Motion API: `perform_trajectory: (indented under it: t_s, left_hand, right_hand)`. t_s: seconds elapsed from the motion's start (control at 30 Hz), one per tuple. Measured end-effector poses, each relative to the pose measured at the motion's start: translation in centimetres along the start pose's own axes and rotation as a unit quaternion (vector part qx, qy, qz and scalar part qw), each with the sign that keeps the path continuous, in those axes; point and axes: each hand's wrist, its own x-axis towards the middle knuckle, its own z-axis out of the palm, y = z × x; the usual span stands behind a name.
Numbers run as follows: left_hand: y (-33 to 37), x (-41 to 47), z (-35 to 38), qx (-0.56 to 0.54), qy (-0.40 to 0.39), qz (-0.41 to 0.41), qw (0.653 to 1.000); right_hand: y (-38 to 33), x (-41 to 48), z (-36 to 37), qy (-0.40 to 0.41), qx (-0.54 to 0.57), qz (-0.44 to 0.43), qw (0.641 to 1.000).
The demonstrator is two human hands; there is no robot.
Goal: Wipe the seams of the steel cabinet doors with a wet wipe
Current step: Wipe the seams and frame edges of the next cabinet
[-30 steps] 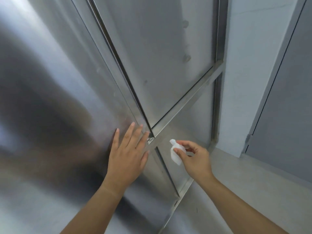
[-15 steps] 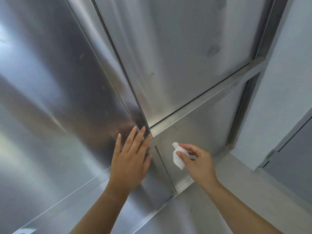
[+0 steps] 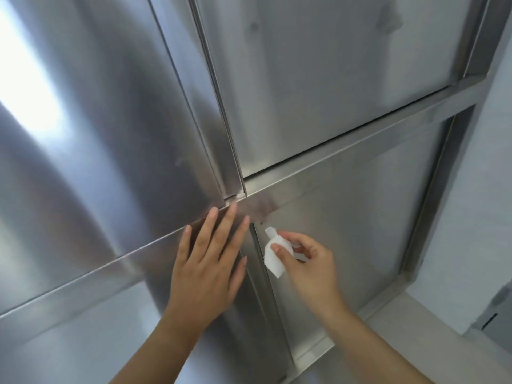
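Note:
Brushed steel cabinet doors (image 3: 318, 79) fill the view, split by a vertical seam (image 3: 219, 106) and a horizontal rail (image 3: 346, 139) that cross just above my hands. My left hand (image 3: 207, 261) lies flat on the steel at that crossing, fingers straight and spread. My right hand (image 3: 307, 261) pinches a folded white wet wipe (image 3: 273, 253) between thumb and fingers. The wipe sits right beside the lower vertical seam (image 3: 260, 261), on the lower right door; I cannot tell whether it touches the steel.
A pale grey wall (image 3: 476, 217) stands to the right of the cabinet frame. A light floor or ledge (image 3: 415, 328) runs along the cabinet's bottom edge at lower right. A dull smear (image 3: 263, 206) marks the rail near the crossing.
The view has swung left and tilted, so the seams look more upright. Both hands keep their places at the crossing; the wipe stays pinched beside the lower seam.

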Motion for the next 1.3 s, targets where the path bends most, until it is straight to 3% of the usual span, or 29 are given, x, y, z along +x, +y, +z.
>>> perform_trajectory:
  t_s: [0.23, 0.4, 1.07, 1.3]
  left_hand:
    - [0.8, -3.1, 5.7, 0.101, 0.133, -0.034, 0.985]
    - [1.0, -3.2, 6.6, 0.152, 0.175, -0.066, 0.970]
    - [0.8, -3.2, 6.7, 0.138, 0.193, -0.076, 0.968]
    - [0.9, -3.1, 6.6, 0.132, 0.202, -0.074, 0.968]
  right_hand:
    - [5.6, 1.7, 2.1, -0.028, 0.069, -0.157, 0.985]
    - [6.9, 3.0, 2.7, -0.044, 0.100, -0.245, 0.963]
    - [5.3, 3.3, 6.5, 0.080, 0.174, -0.247, 0.950]
    - [4.2, 3.8, 6.4, 0.090, 0.129, -0.263, 0.952]
